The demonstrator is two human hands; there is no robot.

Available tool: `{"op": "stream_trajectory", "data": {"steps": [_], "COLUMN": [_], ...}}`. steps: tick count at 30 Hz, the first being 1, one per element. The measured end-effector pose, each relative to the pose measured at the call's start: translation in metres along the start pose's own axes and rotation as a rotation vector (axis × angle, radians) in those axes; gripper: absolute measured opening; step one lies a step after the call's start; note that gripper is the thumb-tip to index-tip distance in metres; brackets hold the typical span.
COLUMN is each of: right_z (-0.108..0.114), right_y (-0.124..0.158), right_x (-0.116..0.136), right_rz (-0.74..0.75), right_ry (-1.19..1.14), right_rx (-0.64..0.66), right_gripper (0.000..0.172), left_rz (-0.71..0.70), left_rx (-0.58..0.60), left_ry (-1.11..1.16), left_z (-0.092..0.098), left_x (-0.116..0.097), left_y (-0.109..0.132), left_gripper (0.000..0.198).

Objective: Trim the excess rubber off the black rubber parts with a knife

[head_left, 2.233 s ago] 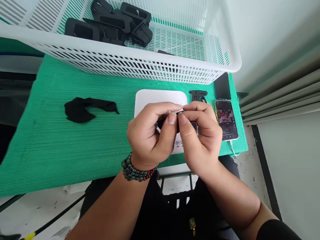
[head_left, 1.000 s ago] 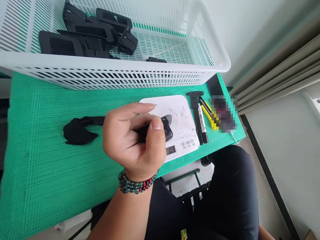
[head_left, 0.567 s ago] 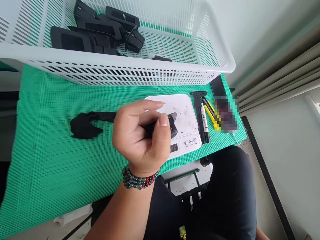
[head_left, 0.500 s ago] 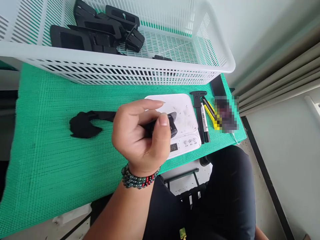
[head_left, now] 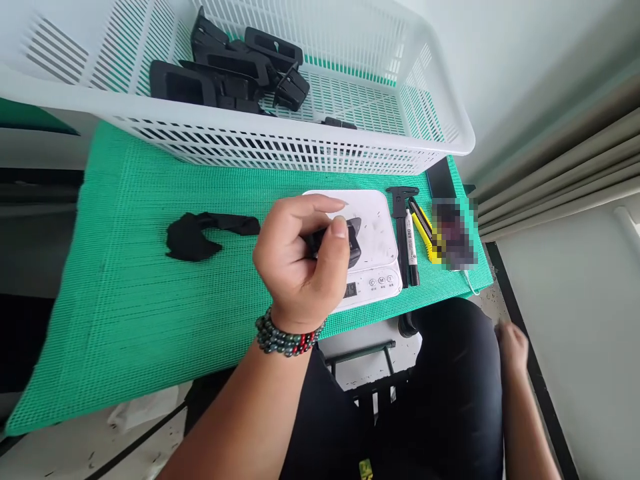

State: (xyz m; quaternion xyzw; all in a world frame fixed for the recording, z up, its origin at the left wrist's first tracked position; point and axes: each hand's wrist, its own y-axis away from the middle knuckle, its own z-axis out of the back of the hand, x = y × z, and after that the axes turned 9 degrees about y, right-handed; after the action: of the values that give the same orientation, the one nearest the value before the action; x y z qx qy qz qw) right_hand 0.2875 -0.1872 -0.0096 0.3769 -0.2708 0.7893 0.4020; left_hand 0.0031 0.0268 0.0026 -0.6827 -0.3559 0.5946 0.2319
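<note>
My left hand [head_left: 305, 263], with a beaded bracelet [head_left: 287, 337] at its wrist, is closed around a small black plastic part [head_left: 354, 247]. It holds the part over a white digital scale [head_left: 377, 233], whose display is partly covered by the hand. Most of the part is hidden in my fingers, and I cannot tell whether it touches the scale. My right hand [head_left: 513, 347] is down beside my right knee, away from the table, blurred, with its fingers curled; anything inside it is hidden.
A white slotted basket [head_left: 280, 143] with several black plastic parts [head_left: 225, 70] stands at the back. Crumpled black cloth [head_left: 193, 239] lies left on the green mesh cover [head_left: 135, 307]. Right of the scale are a caliper [head_left: 401, 227], a marker [head_left: 411, 243] and a yellow utility knife [head_left: 425, 233].
The view has shifted left, so the table things appear farther right. My right hand has come into view beside the knee. My left hand still holds the black plastic part over the scale.
</note>
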Motion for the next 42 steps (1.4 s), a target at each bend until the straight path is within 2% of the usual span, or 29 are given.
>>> {"op": "stream_trajectory", "data": {"steps": [2, 4, 5, 8, 10, 13, 15, 19, 26, 32, 36, 42], "right_z": [-0.002, -0.015, -0.028, -0.082, -0.122, -0.165, -0.176, -0.166, -0.147, -0.144, -0.143, -0.137], "right_y": [-0.011, -0.014, -0.012, 0.009, 0.03, 0.056, 0.067, 0.075, 0.072, 0.068, 0.065, 0.062], "right_x": [0.011, 0.041, 0.062, 0.126, 0.156, 0.167, 0.158, 0.143, 0.139, 0.132, 0.127, 0.117], "right_rz": [0.062, 0.201, 0.298, 0.507, 0.589, 0.598, 0.546, 0.531, 0.717, 0.775, 0.761, 0.782], "right_ry": [-0.106, -0.257, -0.351, -0.395, -0.442, -0.54, -0.599, -0.611, -0.541, -0.533, -0.524, -0.475], "right_rx": [-0.031, 0.022, 0.09, 0.399, 0.475, 0.474, 0.448, 0.391, 0.348, 0.473, 0.492, 0.412], "right_gripper": [0.043, 0.056, 0.052, 0.042, 0.042, 0.04, 0.038, 0.026, 0.007, 0.001, 0.012, 0.014], "left_rz": [-0.019, -0.01, 0.001, 0.032, 0.058, 0.09, 0.091, 0.077, 0.072, 0.033, 0.001, -0.014], "left_rx": [0.018, 0.02, 0.024, 0.033, 0.021, -0.018, 0.003, 0.093, 0.151, 0.104, 0.071, 0.158], "left_ry": [0.015, 0.008, -0.001, -0.025, -0.029, -0.061, -0.106, -0.182, -0.227, -0.182, -0.144, -0.172], "left_z": [-0.003, -0.008, -0.01, -0.016, -0.019, -0.02, -0.019, -0.013, -0.003, 0.0, -0.003, -0.01], "left_x": [0.001, -0.001, -0.002, -0.01, -0.017, -0.028, -0.036, -0.048, -0.05, -0.039, -0.031, -0.032], "left_y": [0.0, 0.002, 0.003, 0.008, 0.013, 0.021, 0.026, 0.036, 0.058, 0.071, 0.077, 0.086], "left_gripper": [0.013, 0.011, 0.01, 0.012, 0.016, 0.017, 0.016, 0.023, 0.039, 0.04, 0.049, 0.055]}}
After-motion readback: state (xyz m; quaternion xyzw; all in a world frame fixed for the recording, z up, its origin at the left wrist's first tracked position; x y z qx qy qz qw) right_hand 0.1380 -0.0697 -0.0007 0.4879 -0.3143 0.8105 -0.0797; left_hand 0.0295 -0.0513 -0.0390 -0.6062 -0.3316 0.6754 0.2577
